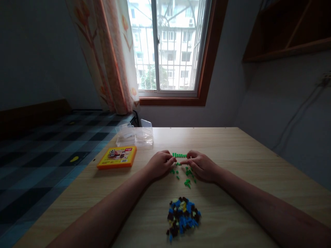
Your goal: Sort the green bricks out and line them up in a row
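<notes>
My left hand (160,163) and my right hand (201,165) rest on a wooden table (245,162), fingertips almost meeting. Both are curled in a pinch over small green bricks. A short row of green bricks (179,155) lies just beyond the fingers. Loose green bricks (188,176) are scattered between and below the hands. What each pinch holds is too small to name. Nearer to me sits a pile of blue, brown and yellow bricks (182,217).
An orange and yellow box (117,157) lies at the table's left. Behind it stands a clear plastic container (134,135). A bed with a checked cover (51,151) runs along the left. A window and curtain are beyond the table.
</notes>
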A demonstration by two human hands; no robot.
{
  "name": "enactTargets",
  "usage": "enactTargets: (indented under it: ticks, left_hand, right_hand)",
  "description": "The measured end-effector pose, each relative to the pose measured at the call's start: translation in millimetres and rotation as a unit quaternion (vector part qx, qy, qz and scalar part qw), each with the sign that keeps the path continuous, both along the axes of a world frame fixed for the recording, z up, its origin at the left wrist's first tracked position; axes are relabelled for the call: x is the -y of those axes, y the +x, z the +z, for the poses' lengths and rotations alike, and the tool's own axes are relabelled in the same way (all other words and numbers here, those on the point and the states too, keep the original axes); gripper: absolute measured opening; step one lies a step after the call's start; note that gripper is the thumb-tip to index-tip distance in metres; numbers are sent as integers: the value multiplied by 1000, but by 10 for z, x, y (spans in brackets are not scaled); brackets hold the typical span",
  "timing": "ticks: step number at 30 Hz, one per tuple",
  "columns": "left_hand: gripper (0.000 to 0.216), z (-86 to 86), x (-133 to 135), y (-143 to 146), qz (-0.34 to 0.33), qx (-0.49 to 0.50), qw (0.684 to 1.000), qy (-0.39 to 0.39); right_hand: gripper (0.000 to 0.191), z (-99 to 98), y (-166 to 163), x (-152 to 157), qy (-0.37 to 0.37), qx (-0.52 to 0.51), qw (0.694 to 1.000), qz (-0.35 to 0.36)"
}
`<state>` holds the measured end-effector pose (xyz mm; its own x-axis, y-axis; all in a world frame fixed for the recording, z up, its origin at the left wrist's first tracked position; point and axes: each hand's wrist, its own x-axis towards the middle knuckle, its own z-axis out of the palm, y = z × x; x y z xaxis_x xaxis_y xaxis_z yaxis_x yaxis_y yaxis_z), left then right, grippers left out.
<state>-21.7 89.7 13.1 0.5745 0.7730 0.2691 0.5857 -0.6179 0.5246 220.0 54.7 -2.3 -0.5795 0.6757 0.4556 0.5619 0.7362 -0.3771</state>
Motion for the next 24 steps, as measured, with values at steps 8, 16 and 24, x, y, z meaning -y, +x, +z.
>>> enactTargets:
  ticks: [8, 16, 24]
  left_hand:
    - [30, 35, 24, 6, -2, 9, 1000, 0]
    - [28, 9, -11, 0, -2, 21, 1000, 9]
    - [29, 13, -10, -9, -2, 22, 1000, 10]
  right_hand:
    - [32, 259, 87, -6, -65, -34, 997, 14]
    - [17, 514, 11, 151, -137, 79, 978, 138]
    - [18, 396, 147, 1, -134, 93, 984, 73]
